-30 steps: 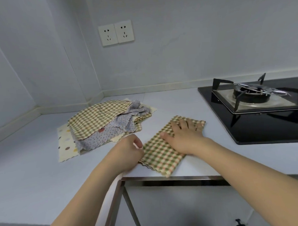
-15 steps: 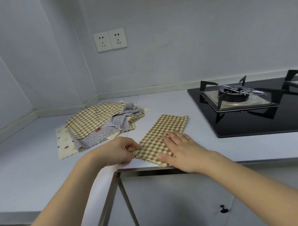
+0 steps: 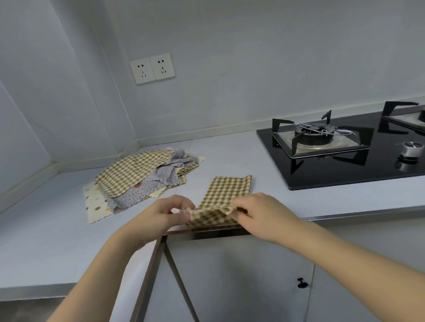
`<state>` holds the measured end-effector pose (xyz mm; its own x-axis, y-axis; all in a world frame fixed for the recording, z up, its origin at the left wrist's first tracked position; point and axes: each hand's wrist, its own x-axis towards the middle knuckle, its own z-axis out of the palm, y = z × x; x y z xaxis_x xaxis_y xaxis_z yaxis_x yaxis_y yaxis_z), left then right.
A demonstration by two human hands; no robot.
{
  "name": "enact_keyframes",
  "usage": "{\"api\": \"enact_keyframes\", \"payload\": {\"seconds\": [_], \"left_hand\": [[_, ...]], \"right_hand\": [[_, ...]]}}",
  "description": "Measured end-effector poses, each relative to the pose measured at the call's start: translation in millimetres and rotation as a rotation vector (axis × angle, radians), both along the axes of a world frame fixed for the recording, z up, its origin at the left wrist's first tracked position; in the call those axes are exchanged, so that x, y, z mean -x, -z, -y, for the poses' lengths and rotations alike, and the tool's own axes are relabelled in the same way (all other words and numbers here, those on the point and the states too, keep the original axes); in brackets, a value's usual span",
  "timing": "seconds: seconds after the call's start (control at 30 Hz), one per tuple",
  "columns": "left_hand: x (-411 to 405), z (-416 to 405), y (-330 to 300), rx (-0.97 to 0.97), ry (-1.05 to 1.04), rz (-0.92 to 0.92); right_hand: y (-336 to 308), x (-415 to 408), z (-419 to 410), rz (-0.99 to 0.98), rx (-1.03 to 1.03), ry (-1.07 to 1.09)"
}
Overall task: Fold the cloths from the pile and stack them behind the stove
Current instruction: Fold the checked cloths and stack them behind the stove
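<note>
Pale countertop (image 3: 230, 150) runs across mid-frame, grey walls behind, black stove (image 3: 351, 160) at right. Cloth pile (image 3: 139, 177) sits left of centre, unfolded, well apart from the stove. Strip behind the stove looks narrow; no stack visible there yet. Checked cloth (image 3: 228, 189) lies as a folded strip at lower centre, its near end lifted at the counter edge. Left hand (image 3: 158, 218) pinches the near-left corner, fingers curled. Right hand (image 3: 261, 214) pinches the near-right corner the same way. Judgement: next fold goes away from the body. Lift both corners level, carry to the far edge, match corners, then press flat. Uneven pull will likely skew it.
</note>
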<state>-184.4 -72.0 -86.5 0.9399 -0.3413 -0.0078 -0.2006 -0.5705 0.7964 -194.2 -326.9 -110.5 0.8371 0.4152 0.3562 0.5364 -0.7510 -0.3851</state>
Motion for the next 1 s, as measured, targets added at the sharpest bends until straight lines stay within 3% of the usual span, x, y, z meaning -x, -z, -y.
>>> {"api": "enact_keyframes", "payload": {"seconds": [0.07, 0.27, 0.43, 0.57, 0.7, 0.87, 1.0], "left_hand": [[-2, 5, -2, 0.104, -0.034, -0.054], [-50, 47, -6, 0.148, -0.304, 0.053], [-98, 87, 5, -0.018, -0.398, 0.201], [-124, 98, 26, -0.284, -0.376, 0.28], [-134, 101, 39, -0.509, -0.368, 0.431], [-135, 106, 38, -0.584, -0.363, 0.384], [-129, 112, 35, -0.572, -0.346, 0.245]], "right_hand": [[-7, -5, 5, -0.148, -0.146, 0.04], [-17, -45, 10, -0.335, -0.415, 0.219], [-15, -83, 17, -0.38, -0.234, 0.383], [-3, -101, 18, -0.364, -0.07, 0.472], [-3, -108, 17, -0.372, -0.047, 0.484], [-1, -110, 14, -0.37, -0.011, 0.527], [1, -111, 12, -0.391, -0.007, 0.513]]}}
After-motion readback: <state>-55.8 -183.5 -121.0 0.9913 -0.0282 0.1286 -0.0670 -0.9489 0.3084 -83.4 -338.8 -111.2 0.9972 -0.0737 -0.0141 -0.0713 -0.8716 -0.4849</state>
